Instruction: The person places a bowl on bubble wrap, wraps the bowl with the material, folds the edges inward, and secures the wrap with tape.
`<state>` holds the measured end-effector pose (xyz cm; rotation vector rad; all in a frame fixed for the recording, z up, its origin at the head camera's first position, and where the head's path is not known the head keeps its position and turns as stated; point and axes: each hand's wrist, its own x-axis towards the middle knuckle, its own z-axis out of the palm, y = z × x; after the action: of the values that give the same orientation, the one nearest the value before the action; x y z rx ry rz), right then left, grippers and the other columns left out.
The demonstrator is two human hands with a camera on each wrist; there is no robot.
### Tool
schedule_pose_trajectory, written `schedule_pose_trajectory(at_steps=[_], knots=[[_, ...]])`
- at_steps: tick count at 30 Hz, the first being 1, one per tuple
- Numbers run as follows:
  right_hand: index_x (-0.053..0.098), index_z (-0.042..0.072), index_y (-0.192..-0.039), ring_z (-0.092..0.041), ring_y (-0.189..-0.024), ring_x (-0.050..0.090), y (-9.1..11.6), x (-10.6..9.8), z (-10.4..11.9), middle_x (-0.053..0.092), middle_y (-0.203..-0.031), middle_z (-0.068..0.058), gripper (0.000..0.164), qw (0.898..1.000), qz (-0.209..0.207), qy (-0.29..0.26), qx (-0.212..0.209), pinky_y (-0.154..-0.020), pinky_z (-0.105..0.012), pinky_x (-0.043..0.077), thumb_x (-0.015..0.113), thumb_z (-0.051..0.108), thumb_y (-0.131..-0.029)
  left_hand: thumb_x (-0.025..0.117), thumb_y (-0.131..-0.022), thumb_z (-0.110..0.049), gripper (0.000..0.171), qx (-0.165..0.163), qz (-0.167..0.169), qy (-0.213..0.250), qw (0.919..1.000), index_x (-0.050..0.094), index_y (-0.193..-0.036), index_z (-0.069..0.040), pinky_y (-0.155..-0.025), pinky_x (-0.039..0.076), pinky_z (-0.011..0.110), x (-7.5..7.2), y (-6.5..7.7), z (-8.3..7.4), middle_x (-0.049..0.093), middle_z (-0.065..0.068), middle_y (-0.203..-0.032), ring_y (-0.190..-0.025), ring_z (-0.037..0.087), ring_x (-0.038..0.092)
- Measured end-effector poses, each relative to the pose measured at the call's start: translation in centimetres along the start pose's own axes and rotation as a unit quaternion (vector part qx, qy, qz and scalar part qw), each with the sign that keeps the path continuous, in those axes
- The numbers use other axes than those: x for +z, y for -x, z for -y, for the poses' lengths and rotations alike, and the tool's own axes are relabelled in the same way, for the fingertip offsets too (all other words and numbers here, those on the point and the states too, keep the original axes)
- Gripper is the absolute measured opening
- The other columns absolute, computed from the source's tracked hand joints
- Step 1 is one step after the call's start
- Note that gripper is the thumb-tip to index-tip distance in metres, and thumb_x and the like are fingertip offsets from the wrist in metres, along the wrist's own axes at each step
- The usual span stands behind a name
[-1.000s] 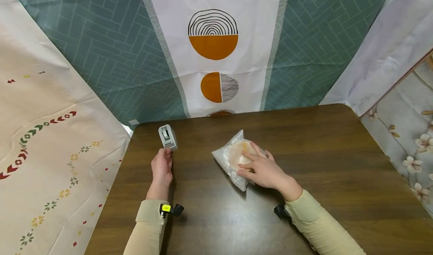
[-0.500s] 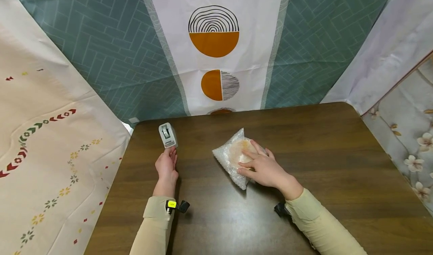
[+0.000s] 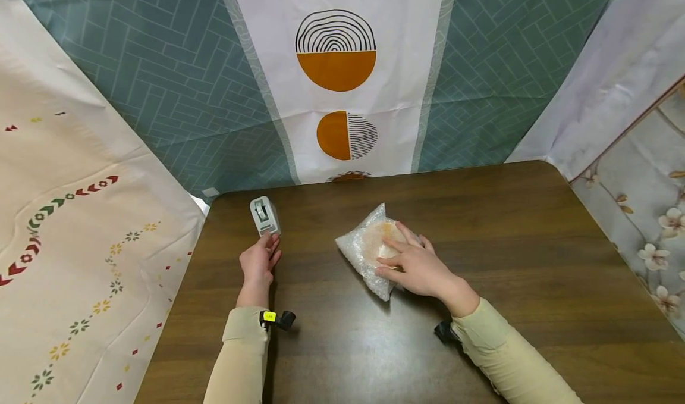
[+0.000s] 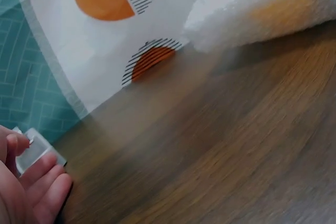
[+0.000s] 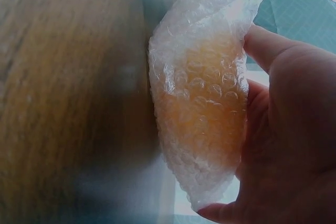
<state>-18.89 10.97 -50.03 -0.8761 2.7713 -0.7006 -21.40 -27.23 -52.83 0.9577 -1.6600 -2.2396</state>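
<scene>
A grey tape dispenser (image 3: 264, 215) stands at the table's far left. My left hand (image 3: 257, 264) reaches its near end, thumb and forefinger together at the cutter. In the left wrist view a small shiny bit, apparently clear tape (image 4: 31, 141), shows at the fingertips; the other fingers extend loosely. Mid-table lies a bubble-wrap package (image 3: 361, 243) with a round, pale orange-yellow thing inside, its kind blurred by the wrap. My right hand (image 3: 420, 267) rests on the package's right side with spread fingers; in the right wrist view the wrap (image 5: 202, 98) leans against the hand.
The brown wooden table (image 3: 508, 231) runs wide to the right. Behind it hangs a green and white patterned cloth (image 3: 342, 142). A cream patterned cloth (image 3: 80, 213) borders the left side, and a floral one (image 3: 653, 231) the right.
My left hand shifts slightly right, then back left, staying at the dispenser's near end; its lower fingers now spread more. The right hand and package stay put.
</scene>
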Motion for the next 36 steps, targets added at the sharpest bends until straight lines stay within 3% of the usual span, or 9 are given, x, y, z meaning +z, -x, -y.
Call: schedule_pose_trajectory(at_steps=[9,14,26,29,32,36], knots=[[0.079,0.026,-0.132,-0.034,-0.165,0.004,0.0,0.1,0.1,0.048,-0.165,-0.006,0.048,1.000,-0.007,0.004,-0.005,-0.117,-0.080,0.014,0.057,0.060,-0.106,0.069,-0.106,-0.023,0.044,-0.036,0.025,-0.080,0.9959,0.064,-0.139,0.005,-0.077,0.062,0.024,-1.3,-1.5,-1.2,0.082,-0.002,-0.096,-0.095,0.009,0.079],[0.078,0.026,-0.133,-0.033,-0.165,0.002,0.0,0.2,0.2,0.047,-0.166,-0.005,0.049,1.000,-0.001,0.000,-0.003,-0.118,-0.080,0.013,0.056,0.061,-0.106,0.069,-0.107,-0.025,0.045,-0.038,0.030,-0.111,0.9926,0.064,-0.139,0.006,-0.074,0.061,0.022,-1.7,-1.8,-1.4,0.081,-0.003,-0.093,-0.087,0.006,0.078],[0.078,0.027,-0.134,-0.032,-0.165,0.002,0.0,0.0,0.1,0.047,-0.166,-0.004,0.050,1.000,-0.003,0.005,0.001,-0.118,-0.080,0.014,0.056,0.062,-0.106,0.064,-0.110,-0.027,0.042,-0.046,0.068,-0.151,0.9852,0.062,-0.140,0.003,-0.078,0.061,0.023,-2.2,-2.4,-1.6,0.081,-0.005,-0.099,-0.091,0.004,0.078],[0.078,0.027,-0.134,-0.032,-0.165,0.002,0.0,0.0,0.0,0.047,-0.165,-0.004,0.050,1.000,-0.003,0.007,0.002,-0.118,-0.080,0.014,0.056,0.062,-0.106,0.063,-0.110,-0.022,0.034,-0.032,0.082,-0.170,0.9815,0.065,-0.132,0.004,-0.078,0.061,0.023,-2.4,-2.6,-1.4,0.081,-0.002,-0.104,-0.091,0.004,0.077],[0.078,0.027,-0.134,-0.032,-0.165,0.002,0.0,0.0,0.0,0.047,-0.166,-0.004,0.051,1.000,-0.003,0.007,0.001,-0.118,-0.079,0.014,0.055,0.063,-0.106,0.065,-0.108,-0.018,0.023,0.005,0.099,-0.186,0.9775,0.071,-0.110,0.004,-0.078,0.062,0.024,-2.9,-2.6,-0.9,0.080,0.007,-0.116,-0.092,0.004,0.077],[0.078,0.027,-0.133,-0.032,-0.165,0.002,0.0,-0.1,-0.1,0.047,-0.165,-0.004,0.051,1.000,-0.004,0.006,0.001,-0.118,-0.079,0.014,0.055,0.063,-0.105,0.065,-0.109,-0.018,0.034,0.079,0.143,-0.193,0.9675,0.064,-0.086,0.006,-0.083,0.061,0.025,-4.0,-2.1,0.2,0.070,0.021,-0.136,-0.101,0.006,0.075]])
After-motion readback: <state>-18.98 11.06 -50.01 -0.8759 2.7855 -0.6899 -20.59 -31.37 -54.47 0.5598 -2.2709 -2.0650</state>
